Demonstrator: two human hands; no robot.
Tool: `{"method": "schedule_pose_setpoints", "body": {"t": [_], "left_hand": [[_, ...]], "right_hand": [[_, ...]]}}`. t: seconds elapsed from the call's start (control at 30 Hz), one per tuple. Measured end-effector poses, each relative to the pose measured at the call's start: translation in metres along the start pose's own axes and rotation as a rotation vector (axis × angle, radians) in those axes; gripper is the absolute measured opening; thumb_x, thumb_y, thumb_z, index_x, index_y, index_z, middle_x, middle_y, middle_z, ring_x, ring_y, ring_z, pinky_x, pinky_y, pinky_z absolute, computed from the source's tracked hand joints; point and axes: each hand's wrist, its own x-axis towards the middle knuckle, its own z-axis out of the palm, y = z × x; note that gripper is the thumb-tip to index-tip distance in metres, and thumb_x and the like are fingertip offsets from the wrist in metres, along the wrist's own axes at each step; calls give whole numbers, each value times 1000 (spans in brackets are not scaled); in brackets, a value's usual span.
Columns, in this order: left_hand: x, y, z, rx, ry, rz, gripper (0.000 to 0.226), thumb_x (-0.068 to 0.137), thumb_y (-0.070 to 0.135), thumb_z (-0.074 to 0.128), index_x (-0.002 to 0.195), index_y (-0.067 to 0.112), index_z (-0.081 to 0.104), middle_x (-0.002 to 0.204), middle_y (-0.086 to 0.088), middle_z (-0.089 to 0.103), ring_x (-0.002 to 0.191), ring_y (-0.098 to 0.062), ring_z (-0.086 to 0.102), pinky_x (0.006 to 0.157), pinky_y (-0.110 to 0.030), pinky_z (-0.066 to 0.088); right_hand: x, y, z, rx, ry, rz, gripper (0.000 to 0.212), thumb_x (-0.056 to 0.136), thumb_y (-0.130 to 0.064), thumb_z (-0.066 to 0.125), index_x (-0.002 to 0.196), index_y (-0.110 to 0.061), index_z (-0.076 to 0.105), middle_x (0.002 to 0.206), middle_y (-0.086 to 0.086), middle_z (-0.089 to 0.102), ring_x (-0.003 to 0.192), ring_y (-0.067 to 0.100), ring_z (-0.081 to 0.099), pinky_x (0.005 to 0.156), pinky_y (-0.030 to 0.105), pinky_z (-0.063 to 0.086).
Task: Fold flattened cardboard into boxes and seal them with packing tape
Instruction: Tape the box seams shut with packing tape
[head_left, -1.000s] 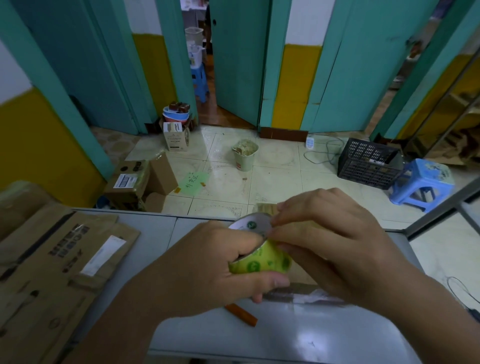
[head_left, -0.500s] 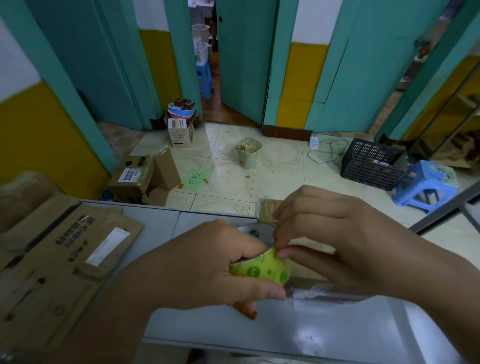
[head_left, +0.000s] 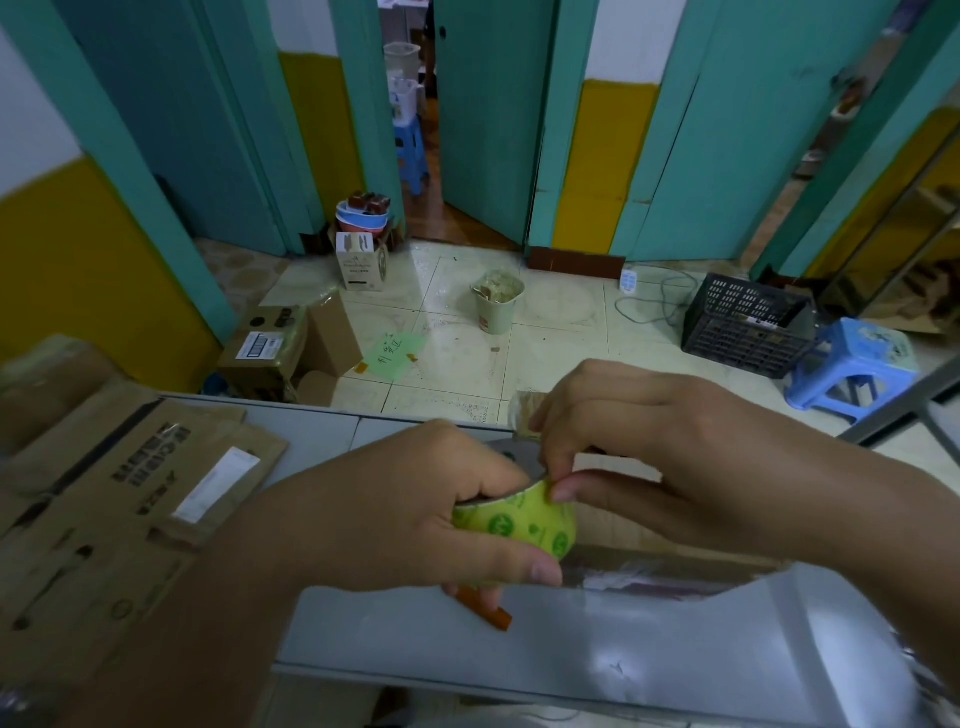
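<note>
The left hand (head_left: 395, 525) and right hand (head_left: 675, 467) are shown bare, and both forearms (head_left: 182, 649) are left uncovered to the frame's edge. Short, plain nails are seen on the thumbs (head_left: 540, 571).

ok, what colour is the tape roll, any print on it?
The tape roll is yellow-green with darker green printed logos; head view, the only one.

Seen from head height through one wide-angle lens, the view faces forward and down across a grey table (head_left: 571, 649). The left hand (head_left: 395, 519) and right hand (head_left: 675, 467), both on the tape (head_left: 519, 525), sit close under the camera at centre. Cardboard (head_left: 104, 519) fills the near left; the floor (head_left: 561, 332) and teal doors (head_left: 488, 130) lie far beyond.
</note>
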Motion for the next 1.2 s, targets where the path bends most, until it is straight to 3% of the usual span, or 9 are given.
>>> {"method": "schedule_pose_setpoints", "body": {"t": [0.23,0.47,0.7,0.83,0.97,1.1,1.2], "left_hand": [[2,1,-4,-36,-80,-9,20,96,28,79,90,9,75,79,0,80,62,-4,73,58,-22,55],[4,2,-5,-14,-44,-4,29,100,37,71,88,12,73,77,5,79,58,-7,72,56,-22,55],[6,-2,-5,36,64,5,33,100,47,67,89,16,73,76,9,78,58,-8,73,55,-22,56],[5,-4,-8,-28,108,8,32,98,45,68,93,14,74,75,5,78,58,-8,73,55,-19,55],[5,-6,-9,-65,132,2,27,98,44,68,91,18,75,74,2,78,58,-11,72,56,-23,57],[6,-5,-8,-91,135,28,19,98,42,69,88,26,74,73,2,78,57,-10,72,56,-22,56],[7,-4,-8,-113,145,56,14,99,39,69,88,32,74,73,2,78,56,-10,72,55,-24,57]], "right_hand": [[6,-1,-4,-18,-120,60,5,104,-31,58,103,-35,55,107,-15,48,101,4,51,82,24,48],[7,-15,-9,-48,-171,155,14,105,-28,48,98,-38,42,99,-19,42,94,-7,43,76,12,36],[3,-8,0,2,-46,212,7,104,-36,44,98,-37,47,101,-17,45,92,3,50,74,21,43],[-1,-3,2,82,153,152,5,103,-25,64,105,-21,66,112,-8,59,104,8,62,85,18,46],[-4,-3,8,68,328,124,17,94,-14,78,111,-12,73,108,-3,73,101,15,72,81,33,58],[-5,-2,13,69,452,84,20,91,-12,81,108,-8,71,102,0,76,95,16,76,78,34,61],[-2,-2,17,87,480,88,24,93,-13,78,110,-18,61,99,3,73,91,24,74,73,41,60]]}}
